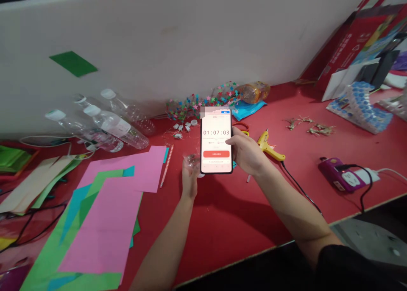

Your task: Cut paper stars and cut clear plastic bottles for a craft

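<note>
My right hand is closed on a smartphone, held upright over the table with its thumb at the screen's right side. The lit screen reads 01:07:03 above a red button. Just left of the phone, my left hand is curled around a clear plastic piece, partly hidden behind the phone. Its exact kind cannot be made out. A yellow glue gun lies right of my right hand, and a pencil lies left of my left hand.
Several clear bottles lean at the back left, near pink paper sheets. Star-covered wire decorations and an orange-tinted bottle lie along the wall. At right are a purple power adapter and a blue-white bead object.
</note>
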### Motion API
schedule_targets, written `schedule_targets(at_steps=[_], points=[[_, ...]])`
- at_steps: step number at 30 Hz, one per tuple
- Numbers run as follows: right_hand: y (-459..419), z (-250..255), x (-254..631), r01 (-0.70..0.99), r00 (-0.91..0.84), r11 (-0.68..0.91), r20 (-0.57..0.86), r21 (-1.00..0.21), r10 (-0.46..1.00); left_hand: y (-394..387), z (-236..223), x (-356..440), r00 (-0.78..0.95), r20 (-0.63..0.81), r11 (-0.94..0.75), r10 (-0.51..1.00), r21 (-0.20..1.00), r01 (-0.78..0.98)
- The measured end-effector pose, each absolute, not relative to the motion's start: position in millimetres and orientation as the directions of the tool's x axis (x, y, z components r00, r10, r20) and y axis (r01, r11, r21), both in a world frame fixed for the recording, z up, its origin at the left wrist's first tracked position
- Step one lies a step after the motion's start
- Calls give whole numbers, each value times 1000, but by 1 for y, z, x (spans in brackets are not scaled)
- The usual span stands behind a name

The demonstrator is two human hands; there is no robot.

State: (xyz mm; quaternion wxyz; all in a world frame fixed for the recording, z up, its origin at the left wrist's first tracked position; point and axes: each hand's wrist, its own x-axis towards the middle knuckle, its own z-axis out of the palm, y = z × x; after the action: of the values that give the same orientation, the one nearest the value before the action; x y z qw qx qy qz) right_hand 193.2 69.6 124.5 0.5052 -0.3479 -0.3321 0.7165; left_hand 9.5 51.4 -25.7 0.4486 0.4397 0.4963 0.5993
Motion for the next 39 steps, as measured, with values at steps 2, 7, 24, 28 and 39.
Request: schedule_targets(at_steps=[2,7,24,28,39], points=[[70,125,194,-493,-252,-279,-172,-824,952,53,-26,11,-228,73,-100,971,989,-107],[72,125,196,-492,-237,-278,-181,-825,955,55,-23,12,-232,59,-102,971,978,-180],[95,112,243,-415,-69,-343,-346,-843,936,59,-18,14,-172,-4,-49,985,953,-299],[100,103,264,-409,-42,-256,-262,-876,964,59,-19,14,-172,-8,-47,985,950,-310],[164,95,335,-213,235,-167,-216,-963,948,58,-22,14,-176,3,-48,984,967,-251]])
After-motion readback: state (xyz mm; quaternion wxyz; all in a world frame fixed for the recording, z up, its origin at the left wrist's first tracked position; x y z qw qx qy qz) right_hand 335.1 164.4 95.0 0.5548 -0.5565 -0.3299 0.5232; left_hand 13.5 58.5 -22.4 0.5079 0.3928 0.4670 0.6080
